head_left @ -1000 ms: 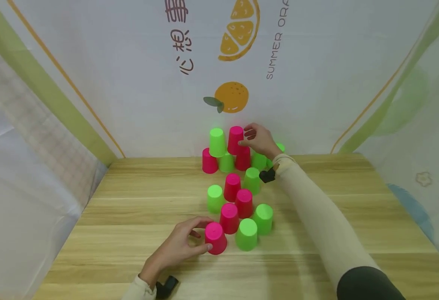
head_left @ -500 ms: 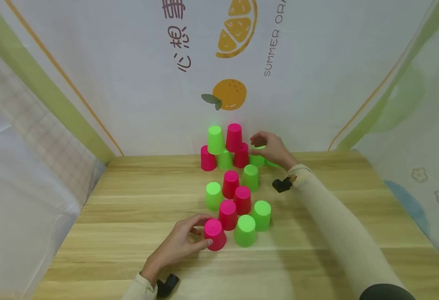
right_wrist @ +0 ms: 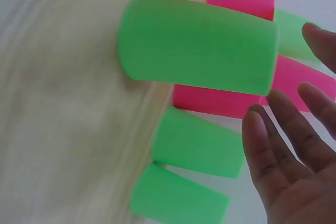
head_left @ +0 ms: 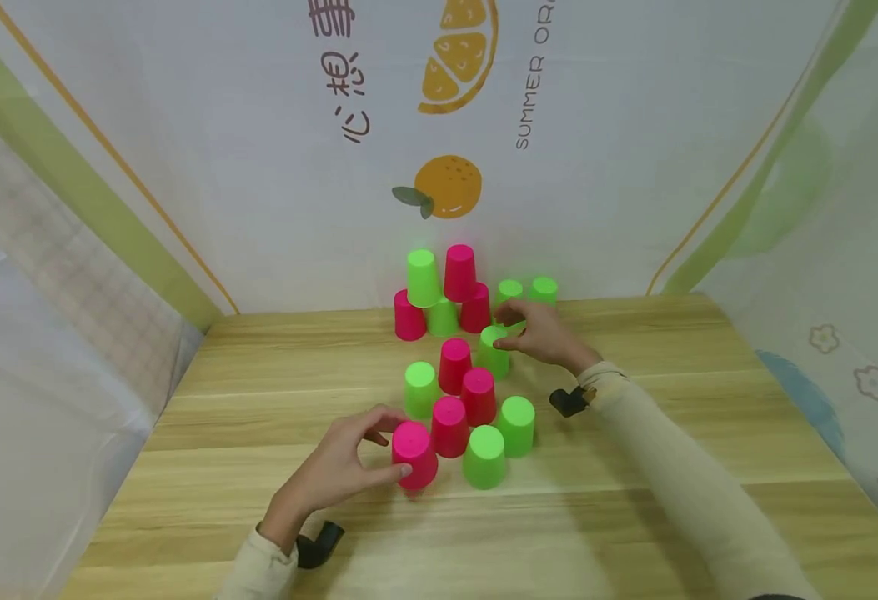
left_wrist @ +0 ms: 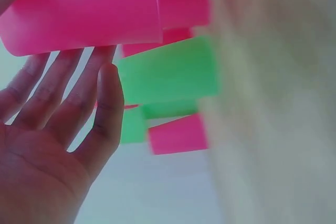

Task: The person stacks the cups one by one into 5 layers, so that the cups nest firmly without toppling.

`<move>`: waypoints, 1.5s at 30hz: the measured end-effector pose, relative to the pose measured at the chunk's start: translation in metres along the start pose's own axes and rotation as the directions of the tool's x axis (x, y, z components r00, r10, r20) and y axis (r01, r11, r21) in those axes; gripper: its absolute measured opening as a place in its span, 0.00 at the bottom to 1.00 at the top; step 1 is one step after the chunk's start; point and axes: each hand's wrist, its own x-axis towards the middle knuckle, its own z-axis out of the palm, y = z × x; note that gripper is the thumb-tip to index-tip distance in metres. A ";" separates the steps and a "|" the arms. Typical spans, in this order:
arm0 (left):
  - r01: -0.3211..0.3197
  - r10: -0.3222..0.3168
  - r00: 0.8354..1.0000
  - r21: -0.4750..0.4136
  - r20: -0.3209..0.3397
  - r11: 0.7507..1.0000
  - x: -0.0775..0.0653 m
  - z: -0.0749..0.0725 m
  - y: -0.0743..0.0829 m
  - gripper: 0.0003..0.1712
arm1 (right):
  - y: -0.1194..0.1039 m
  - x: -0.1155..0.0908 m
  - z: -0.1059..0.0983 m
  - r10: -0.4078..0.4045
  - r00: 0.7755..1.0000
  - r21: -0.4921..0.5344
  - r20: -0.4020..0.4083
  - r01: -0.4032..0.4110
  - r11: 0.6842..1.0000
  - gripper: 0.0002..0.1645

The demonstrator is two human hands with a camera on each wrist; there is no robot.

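Note:
My left hand [head_left: 348, 458] holds a pink cup [head_left: 413, 454] between thumb and fingers at the front left of the group. This upside-down cup seems slightly raised off the table; its rim sits higher than its neighbours' in the left wrist view. My right hand [head_left: 547, 335] hovers beside a green cup [head_left: 493, 354], fingers spread and thumb apart. A gap shows between fingertips and that cup [right_wrist: 199, 43] in the right wrist view. At the back, a green cup [head_left: 423, 279] and a pink cup [head_left: 459, 273] stand upside down on a row of three.
Two green cups, one [head_left: 544, 289] at far right, stand by the printed backdrop [head_left: 574, 208]. Between my hands are more upside-down cups, including a pink one [head_left: 449, 427] and a green one [head_left: 484, 457]. Cloth walls border the wooden table [head_left: 258, 375].
My right hand has left the upper pink cup at the back and come nearer, to the green cup. The left hand, still holding its pink cup, has shifted slightly left.

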 end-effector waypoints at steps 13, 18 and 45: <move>-0.088 0.086 0.996 0.044 0.033 0.995 0.076 -0.049 0.040 0.30 | 0.012 -0.003 0.016 -0.018 0.999 0.009 -0.029 0.018 1.000 0.29; -0.159 0.158 0.987 0.028 0.028 0.987 0.115 -0.059 0.045 0.30 | 0.015 -0.003 0.020 -0.009 0.999 0.019 -0.033 0.010 1.000 0.27; 0.034 -0.005 0.996 0.328 -0.091 0.944 0.284 -0.024 0.033 0.26 | 0.019 -0.003 0.024 -0.018 0.999 0.035 -0.041 0.019 0.999 0.29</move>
